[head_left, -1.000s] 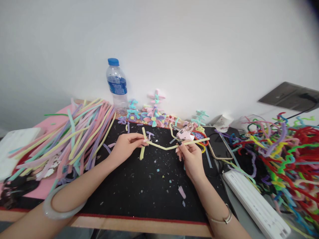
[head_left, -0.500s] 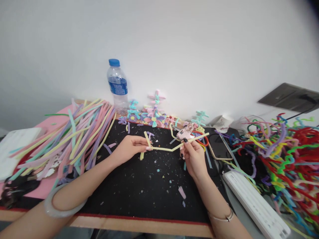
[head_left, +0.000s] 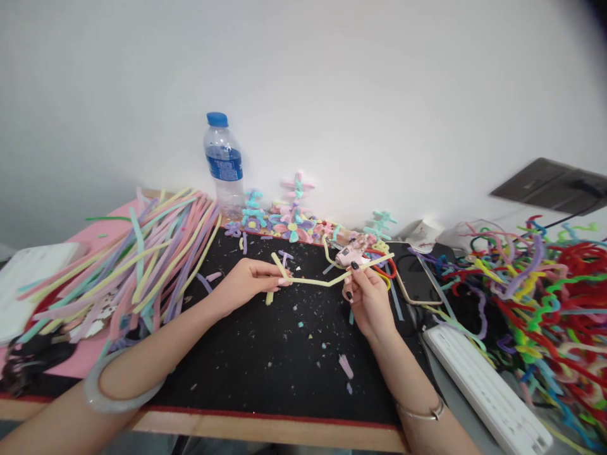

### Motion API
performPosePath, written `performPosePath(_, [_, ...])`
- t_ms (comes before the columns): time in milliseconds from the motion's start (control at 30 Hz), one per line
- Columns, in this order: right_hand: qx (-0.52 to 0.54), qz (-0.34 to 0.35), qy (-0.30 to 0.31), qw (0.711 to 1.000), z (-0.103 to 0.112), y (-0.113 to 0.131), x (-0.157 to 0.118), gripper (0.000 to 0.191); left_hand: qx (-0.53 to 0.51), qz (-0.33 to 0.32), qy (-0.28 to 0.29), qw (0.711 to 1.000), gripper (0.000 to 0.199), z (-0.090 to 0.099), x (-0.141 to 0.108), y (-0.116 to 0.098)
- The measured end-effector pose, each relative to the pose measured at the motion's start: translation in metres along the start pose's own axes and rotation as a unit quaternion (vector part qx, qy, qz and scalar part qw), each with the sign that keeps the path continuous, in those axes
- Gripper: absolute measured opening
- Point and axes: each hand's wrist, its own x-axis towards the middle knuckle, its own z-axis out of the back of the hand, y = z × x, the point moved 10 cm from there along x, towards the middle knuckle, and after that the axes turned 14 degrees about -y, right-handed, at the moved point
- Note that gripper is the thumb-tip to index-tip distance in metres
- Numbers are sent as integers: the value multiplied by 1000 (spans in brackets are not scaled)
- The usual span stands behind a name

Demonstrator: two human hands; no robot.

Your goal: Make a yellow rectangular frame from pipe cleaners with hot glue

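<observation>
A pale yellow fuzzy stem (head_left: 310, 282), bent at several points, is stretched between my two hands above the black mat (head_left: 237, 373). My left hand (head_left: 258, 282) pinches it near its left bend, where a short end slants up and left. The thumb and fingers of my right hand (head_left: 364, 294) are closed on its right part, and that end points up to the right. Just below my left fingertips lies a short yellow piece (head_left: 270, 297). A pink tool (head_left: 349, 254), partly hidden, is behind my right fingers.
Pastel stems (head_left: 156, 253) are heaped at the left, bright curled stems (head_left: 559, 303) at the right. A water bottle (head_left: 224, 161) stands by the wall near finished fuzzy shapes (head_left: 293, 224). A phone (head_left: 417, 278) and a white power strip (head_left: 486, 388) lie right of my right hand.
The short left end of the yellow stem has tilted further left, and my left hand has shifted slightly right. The stem's right end has moved a little to the left.
</observation>
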Motion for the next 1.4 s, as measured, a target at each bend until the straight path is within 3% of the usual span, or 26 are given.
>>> performPosePath(300, [24, -18, -1, 1000, 0, -3, 0, 21, -17, 3, 0, 1000, 23, 0, 1, 3])
performPosePath(467, [5, -4, 0, 1000, 0, -1, 1, 21, -48, 19, -16, 999, 35, 2, 1, 4])
performPosePath(567, [-35, 27, 10, 999, -1, 4, -1, 18, -61, 10, -38, 997, 38, 7, 2, 1])
performPosePath(667, [-130, 105, 35, 985, -6, 15, -5, 15, -68, -17, -80, 994, 36, 16, 2, -7])
performPosePath(733, [-239, 200, 22, 950, -6, 27, -6, 24, -69, -34, -123, 989, 35, 26, 3, -12])
performPosePath(767, [-306, 256, 1, 917, -5, 34, -7, 28, -68, -41, -145, 986, 35, 31, 2, -14])
performPosePath(867, [-510, 369, -89, 772, 1, 47, -7, 37, -63, -59, -200, 976, 39, 44, 1, -18])
performPosePath(933, [-603, 362, -124, 699, 9, 46, 1, 45, -61, -71, -217, 972, 40, 48, 1, -20])
performPosePath(1033, [-666, 312, -131, 665, 20, 38, 14, 49, -57, -82, -225, 969, 38, 51, 0, -22])
performPosePath(1133, [-678, 292, -124, 663, 24, 34, 21, 46, -47, -87, -225, 969, 38, 51, 0, -23])
performPosePath(1200, [-658, 296, -129, 681, 26, 36, 24, 43, -39, -89, -227, 969, 38, 51, -1, -24])
performPosePath(1267, [-609, 303, -138, 720, 30, 41, 25, 40, -36, -90, -229, 969, 37, 52, -1, -25])
performPosePath(1400, [-422, 341, -159, 825, 36, 60, 18, 36, -30, -95, -229, 968, 37, 51, -1, -24])
